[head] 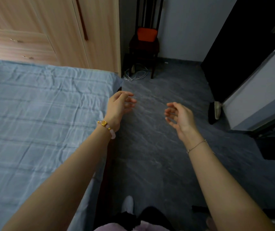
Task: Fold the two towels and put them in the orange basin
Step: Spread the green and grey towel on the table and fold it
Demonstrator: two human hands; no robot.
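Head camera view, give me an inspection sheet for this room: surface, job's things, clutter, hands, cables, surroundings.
Surface: bed under a wrinkled blue checked sheet.
Job's things: no towels seen; orange object on the dark chair, possibly the basin.
Clutter: a slipper by the dark door.
Hands: left hand and right hand held out above the grey floor, fingers loosely curled, holding nothing.
Cables: white cable lying loose on the floor by the chair legs.
Surroundings: wooden wardrobe behind the bed.
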